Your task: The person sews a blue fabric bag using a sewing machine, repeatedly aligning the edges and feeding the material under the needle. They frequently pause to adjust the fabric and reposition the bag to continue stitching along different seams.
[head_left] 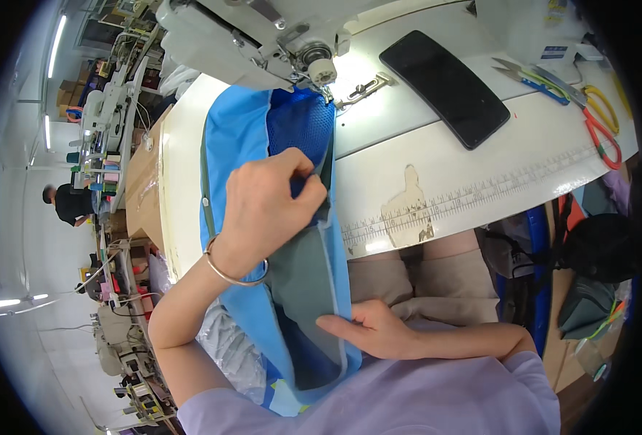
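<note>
A long blue fabric piece [237,130] with a dark blue mesh panel [300,123] and a grey-green panel [303,272] runs from the sewing machine [263,43] down toward my lap. Its far end lies under the lit needle area. My left hand [266,199], with a bangle at the wrist, is closed over the middle of the piece, thumb and forefinger pinching near the mesh's lower edge. Lower down, my right hand [375,330] grips the piece's right edge, thumb on top; its other fingers are partly hidden.
A black phone [445,88] lies on the white table [379,156], right of the needle. Behind it are orange-handled scissors [598,134] and blue-handled snips [545,87]. A printed ruler [466,199] follows the front edge. Far left, a person [71,203] stands by other machines.
</note>
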### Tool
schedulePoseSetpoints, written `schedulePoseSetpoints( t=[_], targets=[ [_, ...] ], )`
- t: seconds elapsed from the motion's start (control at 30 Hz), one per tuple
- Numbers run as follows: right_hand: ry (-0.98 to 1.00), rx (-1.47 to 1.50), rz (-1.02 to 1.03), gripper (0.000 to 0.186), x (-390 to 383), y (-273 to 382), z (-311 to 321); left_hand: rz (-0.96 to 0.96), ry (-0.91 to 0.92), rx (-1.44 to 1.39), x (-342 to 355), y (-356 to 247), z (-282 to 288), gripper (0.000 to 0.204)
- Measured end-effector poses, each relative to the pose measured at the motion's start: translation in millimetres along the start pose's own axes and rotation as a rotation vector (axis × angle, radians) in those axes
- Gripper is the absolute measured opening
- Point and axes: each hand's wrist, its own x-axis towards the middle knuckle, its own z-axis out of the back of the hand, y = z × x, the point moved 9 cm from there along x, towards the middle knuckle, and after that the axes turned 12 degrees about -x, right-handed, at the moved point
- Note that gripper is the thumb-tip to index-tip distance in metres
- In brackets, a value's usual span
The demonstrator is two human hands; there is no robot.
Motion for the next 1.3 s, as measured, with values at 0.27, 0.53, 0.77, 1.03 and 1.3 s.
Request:
schedulePoseSetpoints(
  t=[0.27,0.53,0.77,1.03,1.3],
  targets=[
    [-0.057,-0.424,0.207,0.047,-4.3,-8.0,21.3,0.093,0.014,-0.316,-3.5,23.8,-5.1,0.013],
    [-0.424,-1.518,1.016,0.026,27.5,141.3,90.5,0.103,0.008,-0.329,-1.5,27.6,-0.6,0.013],
    [-0.095,-1.782,1.377,0.013,75.8,122.7,64.5,-0.188,-0.06,-0.376,3.7,11.9,7.6,0.01],
    [-0.062,-1.703,1.359,0.014,67.9,115.1,74.3,-0.274,0.087,-0.493,5.3,31.9,-21.4,0.025],
    [0.028,-1.668,1.28,0.015,68.8,115.6,80.1,-0.53,0.009,-0.173,-2.3,29.5,-31.9,0.045]
  ],
)
